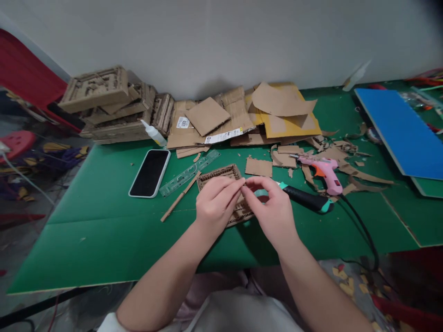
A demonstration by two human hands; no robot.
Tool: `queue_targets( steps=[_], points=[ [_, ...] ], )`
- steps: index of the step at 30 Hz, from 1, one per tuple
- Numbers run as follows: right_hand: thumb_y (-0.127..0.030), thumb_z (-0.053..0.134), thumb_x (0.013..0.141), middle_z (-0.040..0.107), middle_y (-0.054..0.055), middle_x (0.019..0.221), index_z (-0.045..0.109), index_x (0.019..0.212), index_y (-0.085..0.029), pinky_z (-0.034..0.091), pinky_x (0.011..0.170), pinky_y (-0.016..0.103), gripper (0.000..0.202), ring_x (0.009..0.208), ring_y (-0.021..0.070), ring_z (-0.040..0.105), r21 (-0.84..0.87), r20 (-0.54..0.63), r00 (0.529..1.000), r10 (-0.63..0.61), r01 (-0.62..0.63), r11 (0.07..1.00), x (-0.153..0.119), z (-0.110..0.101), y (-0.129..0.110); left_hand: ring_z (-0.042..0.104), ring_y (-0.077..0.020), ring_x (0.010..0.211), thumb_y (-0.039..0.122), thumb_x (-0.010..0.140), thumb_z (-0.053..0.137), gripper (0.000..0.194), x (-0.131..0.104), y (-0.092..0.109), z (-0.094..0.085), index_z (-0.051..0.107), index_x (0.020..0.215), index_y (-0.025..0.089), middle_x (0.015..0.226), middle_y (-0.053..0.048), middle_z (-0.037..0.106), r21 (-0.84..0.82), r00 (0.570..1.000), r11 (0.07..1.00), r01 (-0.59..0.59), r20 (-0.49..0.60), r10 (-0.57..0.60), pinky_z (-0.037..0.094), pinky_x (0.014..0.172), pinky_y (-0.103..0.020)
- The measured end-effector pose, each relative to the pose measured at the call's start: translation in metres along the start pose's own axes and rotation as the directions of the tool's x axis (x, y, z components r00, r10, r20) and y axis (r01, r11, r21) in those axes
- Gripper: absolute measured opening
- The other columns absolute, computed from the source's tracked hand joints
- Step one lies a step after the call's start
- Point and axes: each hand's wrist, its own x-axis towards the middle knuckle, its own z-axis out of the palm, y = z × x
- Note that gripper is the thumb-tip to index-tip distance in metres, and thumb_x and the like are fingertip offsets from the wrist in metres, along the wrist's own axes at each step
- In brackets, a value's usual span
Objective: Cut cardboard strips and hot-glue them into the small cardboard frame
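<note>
Over a shallow cardboard tray [218, 173] with corrugated walls, my two hands meet at the fingertips. My left hand [218, 200] is closed, fingers pressed together, and hides much of the tray's left part. The thumb and index finger of my right hand [272, 205] pinch at the same spot, near the tray's right wall. Whatever small piece lies between the fingertips is too hidden to name. Just right of my right hand lies a box cutter [306, 198] with a black and teal handle. A thin cardboard strip [180, 197] rests left of the tray.
A pink glue gun [325, 173] with a black cord lies among cardboard scraps on the right. Left are a phone [150, 174], a clear green ruler [190, 173] and a glue bottle [154, 133]. Stacked cardboard trays [104, 103], cardboard sheets [207, 116] and a blue board [404, 131] stand behind.
</note>
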Motion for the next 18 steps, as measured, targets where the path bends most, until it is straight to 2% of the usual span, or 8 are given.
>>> queue_targets(
  steps=[6,11,18],
  points=[
    [-0.031,0.059,0.076,0.063,0.003,0.08,0.061,0.082,-0.018,0.048,0.052,0.022,0.014,0.071,0.0138,0.058,0.031,0.049,0.997,0.058,-0.059,0.998,0.004,-0.001,-0.004,0.061,-0.0146,0.079,0.006,0.076,0.064,0.021,0.001,0.0,0.0,0.066,0.096,0.014,0.083,-0.006,0.065,-0.008,1.0,1.0,0.013,-0.012,-0.013,0.052,0.073,-0.029],
    [-0.027,0.058,0.074,0.061,0.002,0.075,0.061,0.078,-0.018,0.047,0.053,0.022,0.01,0.068,0.0127,0.056,-0.002,0.076,0.995,0.067,-0.067,0.998,0.01,-0.004,-0.007,0.06,-0.0141,0.08,0.006,0.076,0.063,0.023,-0.001,-0.001,0.001,0.065,0.097,0.017,0.085,-0.005,0.065,-0.019,0.999,0.999,0.031,0.008,-0.031,0.052,0.074,-0.029],
    [-0.025,0.056,0.073,0.06,-0.001,0.071,0.059,0.075,-0.019,0.042,0.053,0.022,0.007,0.061,0.0105,0.052,-0.087,0.177,0.979,0.104,-0.089,0.992,0.018,-0.01,-0.009,0.06,-0.0142,0.081,0.008,0.076,0.063,0.024,-0.003,-0.003,0.001,0.065,0.098,0.018,0.086,-0.004,0.065,-0.011,0.999,0.999,0.032,0.027,-0.032,0.051,0.075,-0.028]
  ],
)
